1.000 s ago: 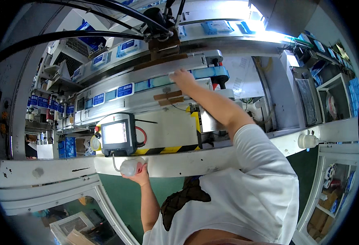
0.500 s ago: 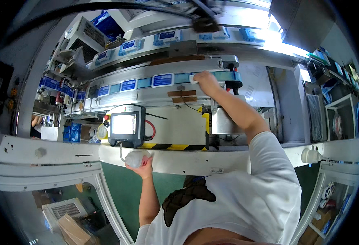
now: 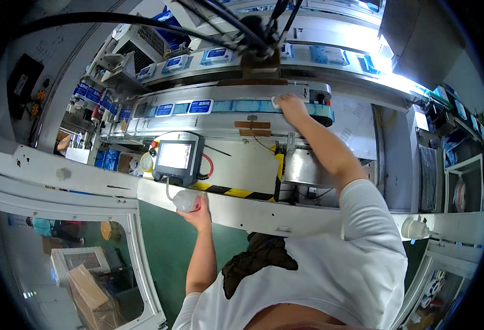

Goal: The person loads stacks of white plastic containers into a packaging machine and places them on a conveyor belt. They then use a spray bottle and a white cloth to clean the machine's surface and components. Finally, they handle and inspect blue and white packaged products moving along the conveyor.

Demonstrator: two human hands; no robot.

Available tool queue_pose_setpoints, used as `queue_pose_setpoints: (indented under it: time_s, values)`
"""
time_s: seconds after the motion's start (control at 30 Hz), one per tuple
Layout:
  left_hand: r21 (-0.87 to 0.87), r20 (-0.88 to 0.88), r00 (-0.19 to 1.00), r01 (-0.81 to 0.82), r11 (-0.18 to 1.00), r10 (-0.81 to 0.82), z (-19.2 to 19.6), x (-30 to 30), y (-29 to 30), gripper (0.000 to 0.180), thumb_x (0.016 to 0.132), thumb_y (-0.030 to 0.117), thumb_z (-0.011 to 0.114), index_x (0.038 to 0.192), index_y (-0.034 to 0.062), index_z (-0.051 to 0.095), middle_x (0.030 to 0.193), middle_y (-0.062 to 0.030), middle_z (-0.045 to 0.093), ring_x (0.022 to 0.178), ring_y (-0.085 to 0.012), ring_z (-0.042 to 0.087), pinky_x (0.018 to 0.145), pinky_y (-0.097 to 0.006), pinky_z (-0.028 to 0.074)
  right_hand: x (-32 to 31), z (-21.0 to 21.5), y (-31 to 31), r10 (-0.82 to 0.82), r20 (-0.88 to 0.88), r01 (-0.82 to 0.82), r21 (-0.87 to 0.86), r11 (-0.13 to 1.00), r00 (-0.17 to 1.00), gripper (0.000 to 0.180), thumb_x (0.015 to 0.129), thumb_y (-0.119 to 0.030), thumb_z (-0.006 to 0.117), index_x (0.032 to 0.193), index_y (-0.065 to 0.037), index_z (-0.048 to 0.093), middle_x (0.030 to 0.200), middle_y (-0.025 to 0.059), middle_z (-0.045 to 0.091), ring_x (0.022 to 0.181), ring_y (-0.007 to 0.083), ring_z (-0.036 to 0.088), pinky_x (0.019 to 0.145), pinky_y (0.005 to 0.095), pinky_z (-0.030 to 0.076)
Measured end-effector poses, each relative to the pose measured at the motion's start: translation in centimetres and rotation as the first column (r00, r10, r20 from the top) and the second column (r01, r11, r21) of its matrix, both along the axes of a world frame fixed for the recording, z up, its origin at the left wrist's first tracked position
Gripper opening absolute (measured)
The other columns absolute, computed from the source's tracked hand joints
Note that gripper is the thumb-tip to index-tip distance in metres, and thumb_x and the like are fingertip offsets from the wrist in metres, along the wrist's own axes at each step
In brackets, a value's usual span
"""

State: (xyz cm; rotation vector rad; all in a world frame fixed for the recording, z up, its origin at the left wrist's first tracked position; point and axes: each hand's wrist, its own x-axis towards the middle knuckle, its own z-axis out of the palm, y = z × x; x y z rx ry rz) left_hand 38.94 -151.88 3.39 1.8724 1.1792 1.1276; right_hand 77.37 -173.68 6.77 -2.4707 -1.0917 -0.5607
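Note:
My left hand (image 3: 200, 215) is closed round a translucent wash bottle (image 3: 185, 201) with a bent spout, held over the white frame rail in front of me. My right arm reaches forward, and its hand (image 3: 293, 110) presses a small white cloth (image 3: 276, 102) onto the right part of a narrow teal conveyor belt (image 3: 242, 106). The fingers hide most of the cloth. Further left on this belt lie two blue-and-white labels, the closer one being a rectangular label (image 3: 200, 106).
A pendant screen unit (image 3: 177, 157) stands between the bottle and the belt. Behind, packs of wipes (image 3: 217, 55) sit on a second conveyor, with a dark robot picker arm (image 3: 258, 44) hanging above. A metal box (image 3: 307, 168) lies below my right forearm.
The picker arm has swung lower and to the left, over the back conveyor's edge. Fewer labels show on the teal belt. My right hand still presses the cloth there; the whole view has shifted slightly.

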Motion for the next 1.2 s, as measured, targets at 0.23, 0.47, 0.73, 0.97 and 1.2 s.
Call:
queue_pose_setpoints:
  time_s: [0.23, 0.47, 0.73, 0.97, 1.2]
  values:
    - [-0.028, -0.019, 0.993, -0.114, 0.993, 0.114, 0.2, 0.9, -1.5, 0.091, 0.059, 0.027, 0.086, 0.124, -0.0033, 0.029, 0.114, -0.0242, 0.05, 0.105, -0.0362, 0.053, 0.09, -0.043, 0.043, 0.3, -1.9, 0.6, -0.071, -0.084, 0.076, 0.066, 0.995, 0.994, 0.02, 0.075, -0.004, 0.053, 0.091, -0.01, 0.062, 0.099, 0.0079, 0.064, 0.095, 0.0287, 0.058, 0.083, 0.0371, 0.048]
    - [-0.029, -0.083, 0.99, -0.114, 0.993, 0.112, 0.4, 0.8, -1.3, 0.095, 0.057, 0.03, 0.087, 0.125, -0.0031, 0.029, 0.116, -0.0251, 0.05, 0.106, -0.0371, 0.053, 0.092, -0.045, 0.043, 1.0, -2.7, 1.7, 0.061, -0.131, -0.052, 0.072, 0.996, 0.989, 0.03, 0.072, -0.004, 0.059, 0.099, -0.015, 0.062, 0.096, 0.0084, 0.062, 0.099, 0.0307, 0.057, 0.08, 0.0395, 0.05]
    - [-0.076, -0.07, 0.994, -0.093, 0.993, 0.087, 0.4, 0.6, -1.2, 0.096, 0.057, 0.031, 0.087, 0.124, -0.004, 0.028, 0.115, -0.0252, 0.05, 0.105, -0.0371, 0.053, 0.091, -0.044, 0.043, 0.3, -1.5, -4.3, -0.119, -0.072, 0.12, 0.001, 0.993, 0.99, 0.027, 0.073, -0.003, 0.057, 0.097, -0.013, 0.063, 0.094, 0.0097, 0.063, 0.095, 0.0312, 0.058, 0.079, 0.0403, 0.049]
    - [-0.051, -0.088, 0.991, -0.108, 0.993, 0.104, 0.6, 0.8, -1.3, 0.092, 0.057, 0.029, 0.087, 0.12, -0.0038, 0.029, 0.113, -0.0257, 0.049, 0.104, -0.0374, 0.053, 0.089, -0.044, 0.044, -0.3, 0.0, -2.8, 0.11, -0.089, -0.099, 0.124, 0.987, 0.99, 0.021, 0.074, 0.001, 0.053, 0.09, -0.009, 0.062, 0.093, 0.0114, 0.064, 0.091, 0.0318, 0.058, 0.08, 0.0401, 0.047]
    - [-0.054, -0.045, 0.996, -0.079, 0.995, 0.077, 0.2, 0.7, -1.0, 0.092, 0.058, 0.027, 0.088, 0.12, -0.0051, 0.028, 0.113, -0.0257, 0.048, 0.104, -0.0371, 0.053, 0.09, -0.044, 0.044, -0.9, -1.2, -0.4, 0.033, -0.024, -0.034, -0.038, 0.999, 0.999, 0.018, 0.077, -0.006, 0.053, 0.093, -0.01, 0.061, 0.098, 0.0085, 0.064, 0.097, 0.0297, 0.057, 0.082, 0.0385, 0.048]
